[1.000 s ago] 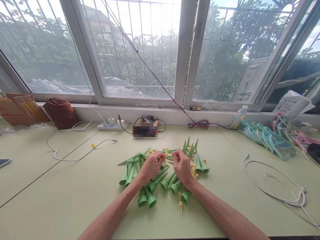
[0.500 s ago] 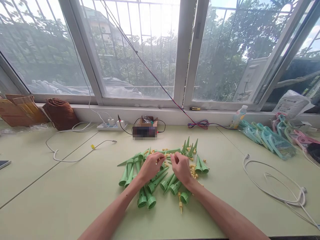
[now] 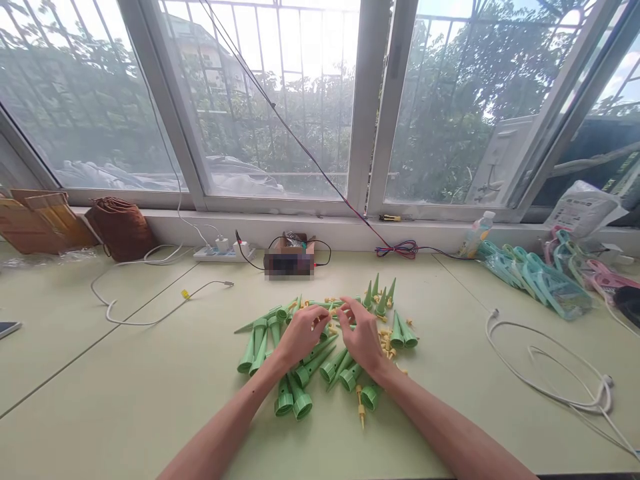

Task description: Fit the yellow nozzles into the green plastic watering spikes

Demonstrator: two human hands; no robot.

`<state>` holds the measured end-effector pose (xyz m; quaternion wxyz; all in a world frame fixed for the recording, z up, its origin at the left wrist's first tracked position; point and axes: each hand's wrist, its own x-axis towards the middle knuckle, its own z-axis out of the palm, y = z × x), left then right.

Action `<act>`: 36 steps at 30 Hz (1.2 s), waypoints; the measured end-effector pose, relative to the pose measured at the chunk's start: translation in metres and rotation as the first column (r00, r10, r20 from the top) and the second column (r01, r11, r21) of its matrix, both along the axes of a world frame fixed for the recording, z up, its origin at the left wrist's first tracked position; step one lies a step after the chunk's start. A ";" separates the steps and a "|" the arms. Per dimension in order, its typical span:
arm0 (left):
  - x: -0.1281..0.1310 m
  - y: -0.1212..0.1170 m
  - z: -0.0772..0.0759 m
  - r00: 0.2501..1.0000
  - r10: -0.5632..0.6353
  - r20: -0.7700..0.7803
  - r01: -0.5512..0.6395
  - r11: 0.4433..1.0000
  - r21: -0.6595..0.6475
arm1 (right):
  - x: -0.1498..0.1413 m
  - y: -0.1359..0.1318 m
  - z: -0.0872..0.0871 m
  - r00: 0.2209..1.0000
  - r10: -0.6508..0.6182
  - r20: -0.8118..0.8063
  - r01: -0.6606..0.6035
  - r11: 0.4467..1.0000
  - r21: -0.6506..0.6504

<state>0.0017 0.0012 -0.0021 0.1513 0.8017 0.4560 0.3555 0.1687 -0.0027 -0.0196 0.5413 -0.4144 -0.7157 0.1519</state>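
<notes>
A heap of green plastic cone spikes [image 3: 300, 373] lies on the pale green table [image 3: 125, 400], mixed with small yellow pieces [image 3: 361, 408]. Several more green cones [image 3: 383, 300] stand upright at the heap's far right. My left hand [image 3: 301, 335] rests over the middle of the heap, fingers curled in a pinch around a small yellow piece. My right hand [image 3: 361, 337] is beside it, its fingers reaching forward and partly spread over the far green spikes; what it touches is hidden.
White cables [image 3: 550, 373] lie at right, another cable [image 3: 145, 307] at left. A power strip [image 3: 223, 251] and a small wired box [image 3: 290, 260] sit by the window sill. Teal and pink clothes hangers [image 3: 540, 280] are piled far right; a brown bag [image 3: 120, 227] far left.
My right hand has opened from a curled pinch and reached a little farther forward over the heap. My left hand stays almost where it was.
</notes>
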 end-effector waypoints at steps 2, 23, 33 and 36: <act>0.000 0.000 0.000 1.000 -0.010 -0.026 0.010 1.000 0.007 | -0.001 -0.001 0.002 0.999 0.046 0.014 -0.046 0.999 0.024; 0.000 0.002 -0.002 0.998 0.023 -0.064 -0.022 1.000 0.018 | -0.001 0.001 -0.003 0.994 0.110 0.025 -0.111 0.992 0.058; -0.002 0.002 -0.005 0.981 0.110 -0.157 -0.118 0.992 -0.043 | 0.000 0.003 -0.005 1.000 0.009 -0.003 -0.008 0.996 0.084; -0.001 0.001 -0.003 0.984 0.087 -0.153 -0.099 0.992 -0.078 | 0.000 0.003 -0.005 1.000 0.000 -0.010 0.001 0.996 0.088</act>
